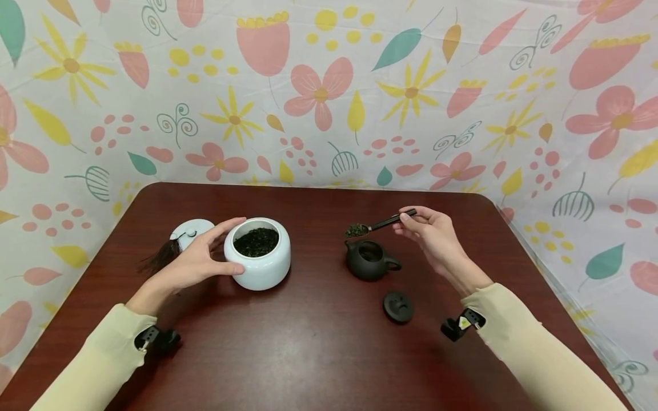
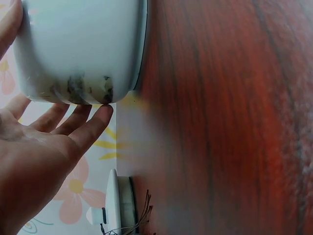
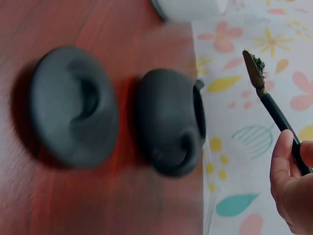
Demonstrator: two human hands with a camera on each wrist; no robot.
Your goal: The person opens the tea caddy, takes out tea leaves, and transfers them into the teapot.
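Observation:
My left hand (image 1: 197, 257) holds the side of a round white tea jar (image 1: 264, 270), thumb in front and fingers around the back. Dark loose tea leaves (image 1: 256, 242) fill the jar, which stands upright on the table. In the left wrist view the fingertips (image 2: 103, 115) lie against the jar's wall (image 2: 83, 44). With thumb and fingers my right hand (image 1: 429, 234) pinches the dark handle of a tea scoop (image 1: 385, 222). A heap of leaves (image 3: 259, 63) sits on its blade, above and behind the spout of a small black teapot (image 1: 367, 265). That teapot is uncovered.
The black teapot lid (image 1: 398, 307) lies on the table in front of the pot. Left of the jar, partly behind my left hand, is the white jar lid (image 1: 191, 231) with a dark tassel (image 1: 165, 255). A flower-patterned cloth (image 1: 319, 131) hangs behind the dark red table (image 1: 308, 354).

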